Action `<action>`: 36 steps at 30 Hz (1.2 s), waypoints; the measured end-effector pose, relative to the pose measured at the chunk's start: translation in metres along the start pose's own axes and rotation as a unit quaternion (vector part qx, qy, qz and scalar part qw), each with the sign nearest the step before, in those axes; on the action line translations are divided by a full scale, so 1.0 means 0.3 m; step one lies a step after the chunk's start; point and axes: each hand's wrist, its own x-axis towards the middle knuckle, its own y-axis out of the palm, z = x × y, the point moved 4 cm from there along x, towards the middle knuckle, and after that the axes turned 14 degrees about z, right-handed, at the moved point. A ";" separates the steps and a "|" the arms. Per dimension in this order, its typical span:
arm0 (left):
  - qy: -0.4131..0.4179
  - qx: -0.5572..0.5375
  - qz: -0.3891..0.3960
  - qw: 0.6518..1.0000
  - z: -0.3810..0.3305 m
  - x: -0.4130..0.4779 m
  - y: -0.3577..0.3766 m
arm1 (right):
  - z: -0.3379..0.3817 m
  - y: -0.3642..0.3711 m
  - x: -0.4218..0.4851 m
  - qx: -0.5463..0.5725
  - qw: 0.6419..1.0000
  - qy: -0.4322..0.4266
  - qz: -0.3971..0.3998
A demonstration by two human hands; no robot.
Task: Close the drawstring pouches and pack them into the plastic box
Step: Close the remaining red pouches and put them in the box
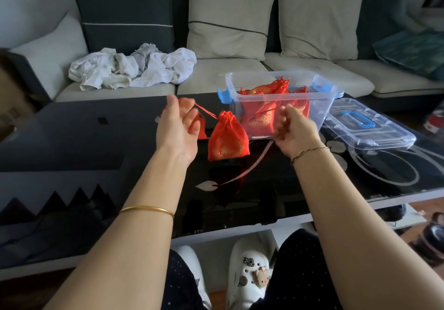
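Note:
A red drawstring pouch with gold print hangs just above the black glass table, its mouth gathered tight. My left hand is raised to its left and pinches one red drawstring, which runs taut to the pouch's neck. My right hand is to its right with fingers curled, pinching the other cord. A second red pouch shows partly behind my left hand. The clear plastic box with blue latches stands just beyond, holding several red pouches.
The box's clear lid with a blue handle lies right of the box. A sofa with cushions and a heap of white cloth runs behind the table. My knees and white clogs are under the table's near edge.

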 end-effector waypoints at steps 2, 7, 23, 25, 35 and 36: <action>0.017 0.097 0.063 0.993 -0.014 -0.007 0.045 | 0.039 0.050 -0.031 -0.089 0.994 -0.055 0.037; 0.011 0.212 0.125 0.969 -0.002 -0.036 0.105 | 0.079 0.170 -0.096 -0.263 0.949 -0.151 0.091; 0.014 0.328 0.199 0.923 0.022 -0.044 0.145 | 0.015 0.200 -0.080 -0.395 0.897 -0.054 0.190; 0.012 0.311 0.200 0.929 0.022 -0.042 0.144 | -0.007 0.193 -0.081 -0.392 0.896 -0.016 0.210; 0.034 0.317 0.141 0.937 0.010 -0.025 0.115 | 0.008 0.178 -0.102 -0.337 0.901 0.054 0.269; 0.029 0.320 0.144 0.936 0.012 -0.025 0.115 | 0.005 0.172 -0.109 -0.377 0.881 0.078 0.277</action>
